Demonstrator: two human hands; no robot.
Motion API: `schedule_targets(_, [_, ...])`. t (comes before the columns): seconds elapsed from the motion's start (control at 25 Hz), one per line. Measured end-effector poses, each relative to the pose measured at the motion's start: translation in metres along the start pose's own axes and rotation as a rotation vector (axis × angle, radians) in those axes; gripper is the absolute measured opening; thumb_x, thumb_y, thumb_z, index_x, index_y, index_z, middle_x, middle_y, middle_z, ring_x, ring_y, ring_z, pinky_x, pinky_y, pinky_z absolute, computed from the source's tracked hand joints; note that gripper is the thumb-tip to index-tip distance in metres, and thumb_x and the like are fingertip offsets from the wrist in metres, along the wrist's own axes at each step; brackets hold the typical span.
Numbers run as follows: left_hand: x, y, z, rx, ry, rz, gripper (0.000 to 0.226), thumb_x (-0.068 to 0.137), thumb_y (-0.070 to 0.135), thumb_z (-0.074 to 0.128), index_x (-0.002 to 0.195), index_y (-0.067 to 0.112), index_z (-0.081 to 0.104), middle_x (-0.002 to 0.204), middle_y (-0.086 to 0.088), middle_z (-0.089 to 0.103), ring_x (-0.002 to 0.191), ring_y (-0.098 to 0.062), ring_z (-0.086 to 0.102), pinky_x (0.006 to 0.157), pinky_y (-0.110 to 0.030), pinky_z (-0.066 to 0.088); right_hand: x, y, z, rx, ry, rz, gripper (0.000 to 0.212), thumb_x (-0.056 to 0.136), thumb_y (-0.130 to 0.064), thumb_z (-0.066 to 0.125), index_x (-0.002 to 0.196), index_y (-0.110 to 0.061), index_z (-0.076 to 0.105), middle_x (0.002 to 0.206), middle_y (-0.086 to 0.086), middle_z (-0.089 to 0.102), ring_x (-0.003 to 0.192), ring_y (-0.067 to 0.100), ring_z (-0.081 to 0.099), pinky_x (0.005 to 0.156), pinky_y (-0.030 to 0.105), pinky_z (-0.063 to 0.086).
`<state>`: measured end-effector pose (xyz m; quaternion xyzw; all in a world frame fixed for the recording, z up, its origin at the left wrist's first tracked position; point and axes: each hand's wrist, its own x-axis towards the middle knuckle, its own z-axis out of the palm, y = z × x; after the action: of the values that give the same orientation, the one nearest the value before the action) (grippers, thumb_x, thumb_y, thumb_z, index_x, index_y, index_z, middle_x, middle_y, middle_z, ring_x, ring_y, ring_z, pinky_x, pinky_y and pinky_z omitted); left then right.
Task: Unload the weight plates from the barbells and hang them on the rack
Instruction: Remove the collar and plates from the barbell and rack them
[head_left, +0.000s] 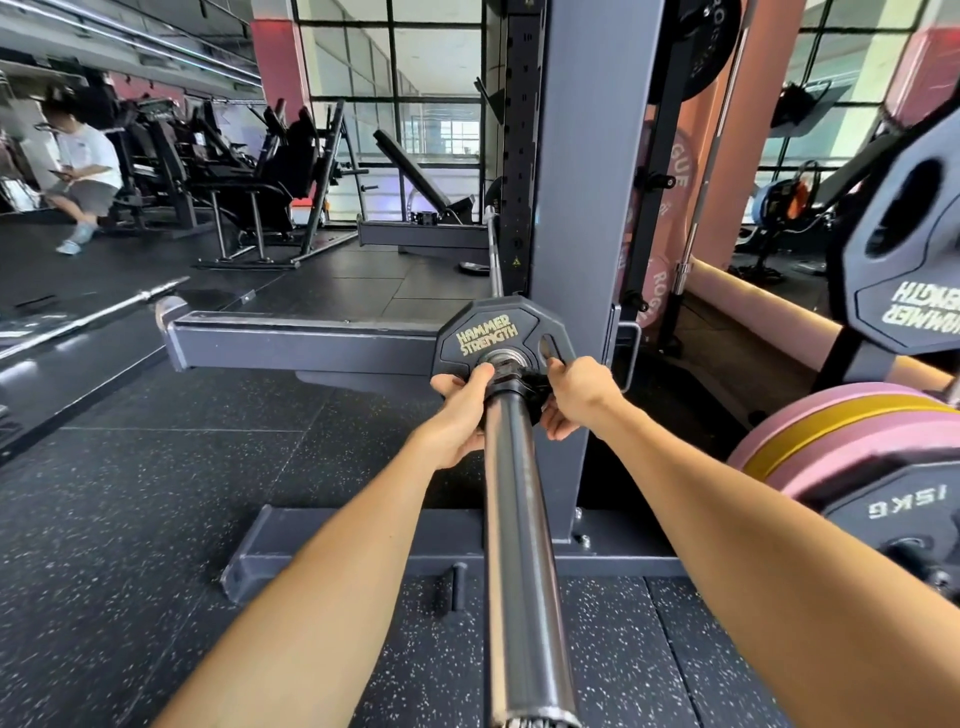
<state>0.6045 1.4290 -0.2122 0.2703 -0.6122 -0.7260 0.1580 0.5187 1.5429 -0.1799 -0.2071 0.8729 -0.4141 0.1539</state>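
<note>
Item: small black weight plate (485, 338), seated far up the barbell sleeve (519, 519) beside the rack upright (587, 208). Left hand (460, 410) and right hand (574, 397) both curl round the plate's lower rim, flanking the collar (519, 382), apparently to slide it off.

- Both arms bare, stretched forward and nearly straight, converging toward one spot ahead of the body.
- Left hand (460, 410): back of hand up, fingers curled inward at the far end, thumb lying along the top pointing forward; gripping something small that the fingers mostly hide.
- Right hand (574, 397): wrist bent slightly inward, knuckles up, fingers hooked downward and closed in a grip; thumb tucked beneath, out of sight.
- Hands near each other, not touching, at equal reach.
- Forearms level, elbows out of view.
</note>
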Motion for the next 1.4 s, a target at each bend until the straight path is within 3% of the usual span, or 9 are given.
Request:
schedule_targets(0.36, [-0.116,-0.023,-0.005,0.032,-0.030,-0.005,0.040,0.096,0.048,0.048,0.080,0.025,0.019,0.090,-0.009,0.049,0.076,-0.022,0.059,0.079,-0.041,0.057,-0.119,0.019,-0.001,0.001,0.019,-0.036,0.076,0.105,-0.035,0.023,0.055,0.004,0.064,0.046,0.013,0.064,0.038,0.022,0.061,0.045,0.023,0.054])
schedule_targets(0.52, [-0.171,-0.037,-0.008,0.018,-0.074,-0.023,0.037,0.099,0.044,0.045,0.087,0.020,0.019,0.084,-0.009,0.051,0.073,-0.020,0.061,0.073,-0.038,0.057,-0.176,0.029,-0.001,-0.004,0.035,-0.073,0.076,0.105,-0.034,0.022,0.056,0.004,0.065,0.047,0.013,0.064,0.038,0.022,0.060,0.048,0.024,0.056])
schedule_targets(0.72, [-0.223,-0.050,-0.010,0.006,-0.156,-0.015,0.030,0.103,0.043,0.035,0.099,0.013,0.043,0.091,-0.013,0.064,0.088,-0.023,0.063,0.095,-0.045,0.052,-0.232,0.032,0.001,-0.006,0.041,-0.032,0.074,0.106,-0.032,0.023,0.059,0.008,0.064,0.042,0.012,0.061,0.034,0.022,0.059,0.043,0.026,0.055])
schedule_targets(0.84, [-0.248,-0.056,-0.012,-0.037,-0.221,-0.021,0.052,0.101,0.046,0.036,0.129,0.004,0.048,0.115,-0.022,0.066,0.103,-0.030,0.068,0.083,-0.051,0.058,-0.262,0.033,0.001,-0.012,0.035,-0.019,0.075,0.106,-0.033,0.021,0.059,0.009,0.062,0.040,0.013,0.060,0.032,0.022,0.057,0.037,0.024,0.051])
schedule_targets(0.96, [-0.266,-0.063,-0.014,-0.095,-0.240,-0.023,0.054,0.099,0.046,0.040,0.137,0.007,0.038,0.121,-0.023,0.064,0.099,-0.031,0.070,0.075,-0.049,0.059,-0.285,0.036,0.002,0.005,0.048,-0.004,0.075,0.105,-0.032,0.021,0.056,0.009,0.059,0.041,0.015,0.059,0.037,0.026,0.059,0.037,0.025,0.051])
schedule_targets(1.12, [-0.282,-0.069,-0.016,-0.112,-0.258,-0.011,0.050,0.097,0.042,0.047,0.135,0.013,0.031,0.129,-0.020,0.051,0.102,-0.034,0.067,0.071,-0.050,0.059,-0.313,0.037,0.002,-0.016,0.066,0.001,0.073,0.105,-0.030,0.022,0.060,0.011,0.061,0.041,0.015,0.059,0.031,0.023,0.056,0.033,0.023,0.048])
schedule_targets(1.24, [-0.294,-0.068,-0.020,-0.045,-0.236,-0.021,0.035,0.099,0.039,0.048,0.116,0.014,0.028,0.118,-0.013,0.042,0.099,-0.032,0.063,0.077,-0.054,0.058,-0.328,0.036,0.001,-0.021,0.120,-0.053,0.065,0.102,-0.024,0.028,0.059,0.011,0.062,0.041,0.015,0.059,0.028,0.022,0.054,0.032,0.023,0.046])
schedule_targets(1.32, [-0.305,-0.057,-0.030,0.032,-0.230,-0.014,0.031,0.101,0.038,0.043,0.109,0.009,0.035,0.111,-0.014,0.049,0.090,-0.030,0.065,0.082,-0.055,0.057,-0.334,0.029,0.001,0.010,0.143,-0.093,0.059,0.099,-0.022,0.032,0.056,0.008,0.060,0.044,0.016,0.061,0.031,0.025,0.055,0.034,0.023,0.045])
schedule_targets(1.4, [-0.307,-0.034,-0.047,0.083,-0.230,-0.024,0.047,0.097,0.043,0.046,0.125,0.007,0.039,0.117,-0.022,0.058,0.083,-0.033,0.072,0.072,-0.050,0.059,-0.332,0.014,0.005,0.071,0.145,-0.126,0.056,0.099,-0.023,0.034,0.059,0.008,0.060,0.047,0.016,0.062,0.033,0.025,0.055,0.037,0.025,0.046])
